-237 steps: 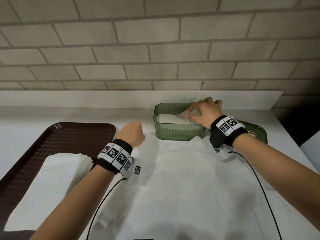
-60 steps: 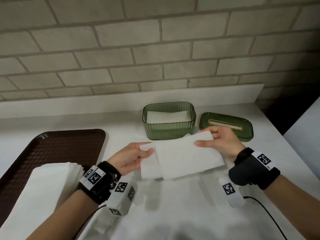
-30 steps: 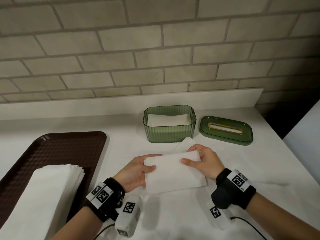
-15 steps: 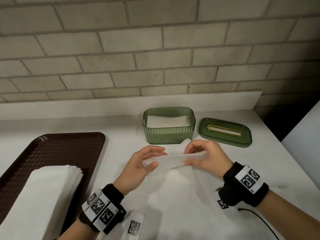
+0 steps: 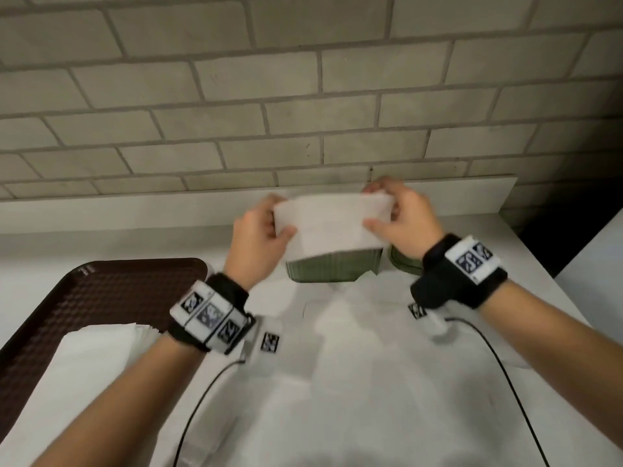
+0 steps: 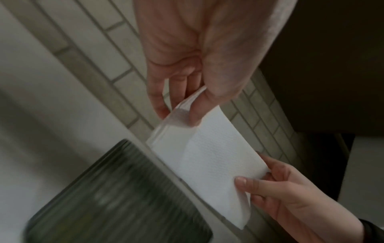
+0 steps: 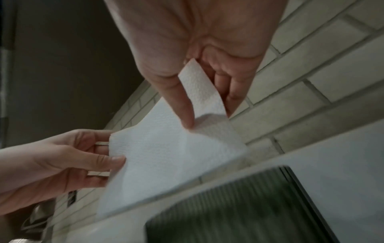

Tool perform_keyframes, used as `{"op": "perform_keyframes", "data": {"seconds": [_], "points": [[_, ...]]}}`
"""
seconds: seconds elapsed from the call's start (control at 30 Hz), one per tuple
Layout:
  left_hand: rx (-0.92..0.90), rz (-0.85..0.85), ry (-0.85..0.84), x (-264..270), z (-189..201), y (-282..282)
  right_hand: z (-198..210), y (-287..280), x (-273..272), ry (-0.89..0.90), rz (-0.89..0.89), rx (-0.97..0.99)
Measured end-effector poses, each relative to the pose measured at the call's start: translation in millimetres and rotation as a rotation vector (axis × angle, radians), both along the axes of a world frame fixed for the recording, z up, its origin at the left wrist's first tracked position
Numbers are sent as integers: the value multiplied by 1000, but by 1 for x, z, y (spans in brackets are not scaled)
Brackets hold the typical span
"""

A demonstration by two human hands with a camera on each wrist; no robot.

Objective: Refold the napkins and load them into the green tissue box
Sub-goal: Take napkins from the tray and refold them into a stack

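Because a folded sheet goes limp when gripped at one end only, both hands carry the folded napkin (image 5: pixel 332 225) by its short ends: the left hand (image 5: pixel 259 246) pinches the left end between thumb and fingers, and the right hand (image 5: pixel 403 220) pinches the right end the same way, so the paper stays stretched between them and the fold does not spring open. The hands are apart by the napkin's own length, each clamped on the paper. They hold it in the air just above the green tissue box (image 5: pixel 333 269), which stands open on the tabletop (image 5: pixel 371 382) against the brick wall (image 5: pixel 303 96); the napkin hides the opening from the head view, so what already lies inside cannot be told. The long edge runs along the box's long side, which reads as lining it up to drop in flat. A corner of the lid (image 5: pixel 403 264) peeks out beside the box, behind the right wrist, left off so loading stays free. To the left, the brown tray (image 5: pixel 84 298) keeps a stack of napkins (image 5: pixel 77 372) within easy reach, presumably the remaining supply.
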State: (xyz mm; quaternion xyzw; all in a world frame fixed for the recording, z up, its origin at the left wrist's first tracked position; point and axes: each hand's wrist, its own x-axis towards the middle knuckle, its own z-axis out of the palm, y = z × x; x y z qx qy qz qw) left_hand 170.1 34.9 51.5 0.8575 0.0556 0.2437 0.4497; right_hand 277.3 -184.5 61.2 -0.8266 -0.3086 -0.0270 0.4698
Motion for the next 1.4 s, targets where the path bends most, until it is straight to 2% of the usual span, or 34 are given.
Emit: {"op": "perform_keyframes", "data": {"seconds": [0.07,0.13,0.3,0.47,0.57,0.67,0.77,0.87,1.07,1.13,1.2,1.3,1.37,1.4], "points": [[59,54,-57,23,15,8,13,13,23,6,-55,56],[169,107,25,45,18,14,16,24,42,19,-87,10],[431,8,405,77,-5,22,-11,42,62,76,-46,-330],[501,-18,529,84,-14,16,-39,44,57,84,79,-588],[640,-116,529,82,-12,13,-31,35,57,-44,89,-678],[679,-267,640,79,-12,9,-25,28,56,-194,45,-840],[668,-311,791,80,-14,-2,-31,32,47,-36,109,-1043],[670,-342,907,88,-17,-12,-34,40,44,109,163,-1107],[714,-373,1111,96,-19,-20,-34,49,44,179,214,-1214],[699,-356,1079,91,-11,-21,-34,46,44,174,210,-1144],[705,-318,938,82,-2,-17,-28,38,42,111,150,-973],[770,-245,513,55,5,-11,-22,15,36,-155,16,-644],[726,-253,238,26,2,-17,-20,-5,22,-191,25,-435],[690,-293,174,11,-1,-21,-21,-14,13,-155,66,-408]]}}
